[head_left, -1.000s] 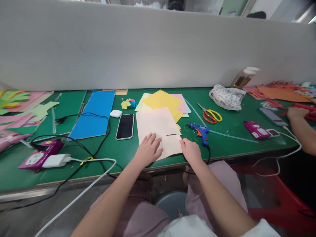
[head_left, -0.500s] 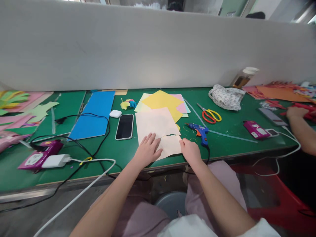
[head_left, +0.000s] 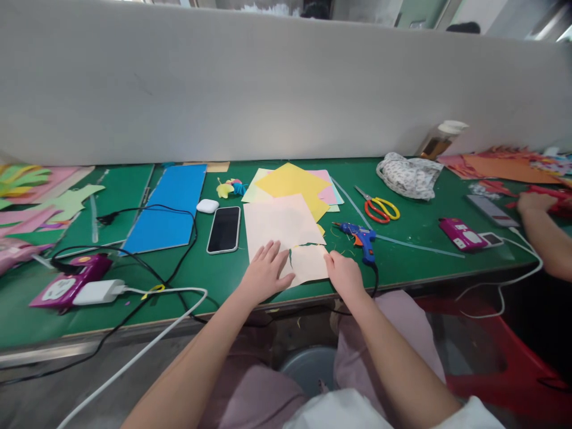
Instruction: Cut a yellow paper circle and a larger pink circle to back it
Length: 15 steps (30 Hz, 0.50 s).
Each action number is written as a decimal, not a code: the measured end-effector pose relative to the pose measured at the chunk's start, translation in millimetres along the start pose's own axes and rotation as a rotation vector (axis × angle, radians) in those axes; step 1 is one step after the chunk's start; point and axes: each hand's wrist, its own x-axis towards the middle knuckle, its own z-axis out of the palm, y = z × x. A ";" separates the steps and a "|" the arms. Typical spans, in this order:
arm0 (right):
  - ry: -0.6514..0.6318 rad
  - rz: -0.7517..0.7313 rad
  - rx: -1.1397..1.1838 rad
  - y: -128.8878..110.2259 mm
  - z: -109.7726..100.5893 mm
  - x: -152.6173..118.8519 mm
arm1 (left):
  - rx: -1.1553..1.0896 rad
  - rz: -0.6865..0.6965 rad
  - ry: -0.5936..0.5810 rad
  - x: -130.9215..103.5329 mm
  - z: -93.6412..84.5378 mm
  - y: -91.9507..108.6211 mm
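Observation:
A pale pink sheet of paper [head_left: 277, 220] lies in front of me, its near right part torn or cut along a ragged line with green showing through. My left hand [head_left: 267, 268] rests flat on the sheet's near left side, fingers apart. At the right edge, my right hand [head_left: 345, 272] pinches the partly separated corner between thumb and fingers. Under the far end of the sheet are a yellow sheet [head_left: 290, 182] and other pastel papers. A blue glue gun [head_left: 364, 238] lies just beyond my right hand.
Scissors [head_left: 382, 208] and a patterned cloth bundle [head_left: 409, 176] lie right. A phone [head_left: 224, 230], white earbuds case [head_left: 208, 206] and blue board [head_left: 167, 205] lie left. Cables cross near a purple power strip [head_left: 74, 283]. At far right, another person's hand [head_left: 536, 205] touches red material.
Both hands keep nearly the same places on the pink sheet. The vertical gap beside my left fingers looks slightly longer; the whole view has shifted a little.

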 end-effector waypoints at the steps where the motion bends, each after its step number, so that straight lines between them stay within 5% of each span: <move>1: 0.000 0.001 -0.001 -0.1 0.0 -0.3 | -0.001 0.003 -0.002 -0.2 -0.1 -0.3; 15: 0.006 0.044 -0.009 -1.6 0.7 -7.3 | 0.007 0.002 -0.014 -0.2 -4.0 1.7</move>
